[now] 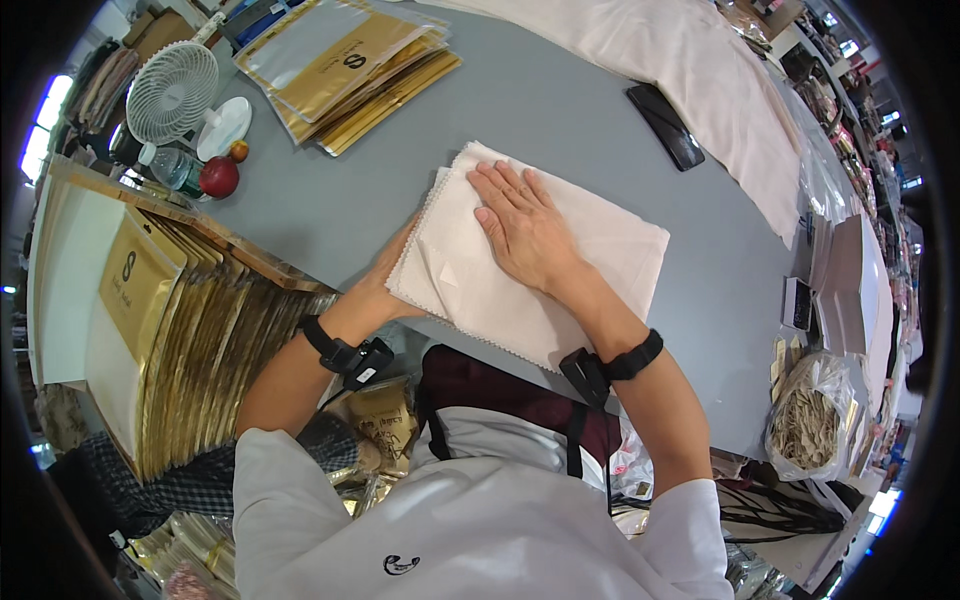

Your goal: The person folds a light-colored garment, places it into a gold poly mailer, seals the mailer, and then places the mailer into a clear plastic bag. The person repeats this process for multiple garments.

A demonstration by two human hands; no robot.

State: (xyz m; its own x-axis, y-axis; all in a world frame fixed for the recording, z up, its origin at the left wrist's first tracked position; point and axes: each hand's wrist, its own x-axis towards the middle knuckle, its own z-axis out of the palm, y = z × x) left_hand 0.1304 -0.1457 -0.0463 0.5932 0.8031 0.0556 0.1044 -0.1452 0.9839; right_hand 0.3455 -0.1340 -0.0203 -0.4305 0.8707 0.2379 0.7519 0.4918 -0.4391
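Observation:
A folded pale pink cloth [600, 247] with zigzag-cut edges lies at the near side of the grey table. My right hand [525, 225] rests flat on top of it, palm down, fingers nearly together. At the cloth's left edge is my left hand [397, 274], its fingers mostly hidden beneath or behind the fabric; whether they grip it cannot be seen. A small white tag [449, 274] shows near the cloth's left side. Both wrists wear black straps with small devices.
Gold and clear packaging bags [352, 60] are stacked at the back left; more stand in a box [187, 337] at left. A fan [172, 90], bottle [171, 166] and apple [219, 177] are nearby. A phone [666, 126] lies beside spread pale cloth [720, 97]; a bag of tags [806, 427] sits right.

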